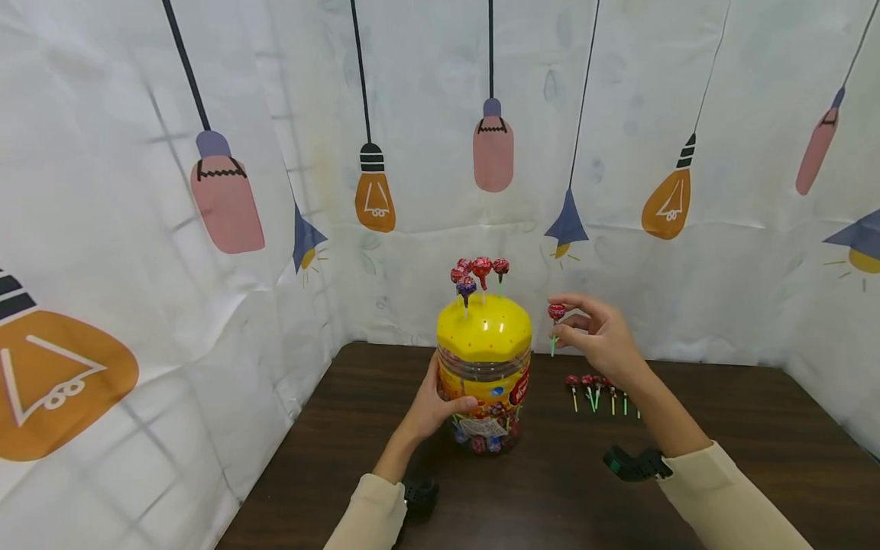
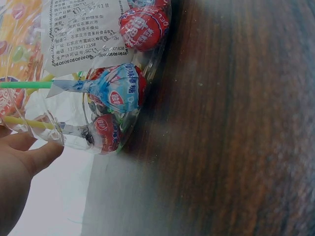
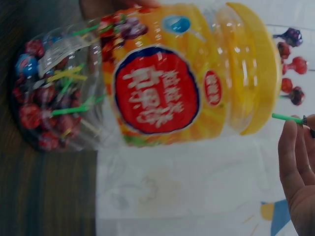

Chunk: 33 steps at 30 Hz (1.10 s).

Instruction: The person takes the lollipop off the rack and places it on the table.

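A clear plastic jar (image 1: pixel 481 389) with a yellow lid (image 1: pixel 491 332) stands upright on the table. My left hand (image 1: pixel 435 405) grips its left side, the thumb lying across the front; in the left wrist view that hand (image 2: pixel 19 167) touches the clear wall. Lollipops (image 2: pixel 118 91) with coloured sticks lie inside the jar. Several wrapped lollipops (image 1: pixel 482 266) stand stick-down in the lid's top. To the right of the lid, my right hand (image 1: pixel 600 336) pinches a red lollipop (image 1: pixel 556 312). Its green stick (image 3: pixel 286 118) points down, apart from the lid.
A row of several loose lollipops (image 1: pixel 596 382) lies on the dark wooden table (image 1: pixel 550 496), right of the jar and below my right forearm. White curtains (image 1: pixel 426 99) printed with lamps hang behind the table and along its sides.
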Available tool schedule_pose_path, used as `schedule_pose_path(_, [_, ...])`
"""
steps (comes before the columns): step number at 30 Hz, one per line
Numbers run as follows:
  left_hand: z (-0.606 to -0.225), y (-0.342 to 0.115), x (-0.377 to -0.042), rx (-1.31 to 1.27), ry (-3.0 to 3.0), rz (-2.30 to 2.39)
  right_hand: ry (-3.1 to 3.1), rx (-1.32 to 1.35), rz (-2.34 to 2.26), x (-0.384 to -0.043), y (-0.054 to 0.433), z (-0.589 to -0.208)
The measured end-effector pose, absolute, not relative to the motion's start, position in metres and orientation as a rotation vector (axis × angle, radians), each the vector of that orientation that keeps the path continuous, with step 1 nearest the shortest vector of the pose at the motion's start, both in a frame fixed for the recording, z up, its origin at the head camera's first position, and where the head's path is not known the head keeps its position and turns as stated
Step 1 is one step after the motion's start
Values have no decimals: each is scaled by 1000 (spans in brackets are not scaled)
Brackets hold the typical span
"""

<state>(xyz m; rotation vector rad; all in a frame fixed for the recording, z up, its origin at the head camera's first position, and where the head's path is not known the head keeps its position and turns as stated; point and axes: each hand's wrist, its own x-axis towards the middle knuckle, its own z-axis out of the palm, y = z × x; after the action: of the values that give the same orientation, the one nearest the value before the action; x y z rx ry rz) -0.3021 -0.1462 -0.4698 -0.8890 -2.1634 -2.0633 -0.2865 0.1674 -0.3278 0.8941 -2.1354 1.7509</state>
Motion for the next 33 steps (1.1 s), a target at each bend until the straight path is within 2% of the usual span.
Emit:
schedule_pose_path(15, [-467, -145, -302, -881, -2160, -2072, -2396, 768, 1828, -299, 205, -388])
schedule_pose_path(25, [-468, -145, -301, -861, -2169, -2069, -2521, 860, 1842, -310, 217, -427])
schedule_pose_path(33, [-470, -146, -301, -861, -2166, -2075, -2672, 833, 1925, -318, 226, -456])
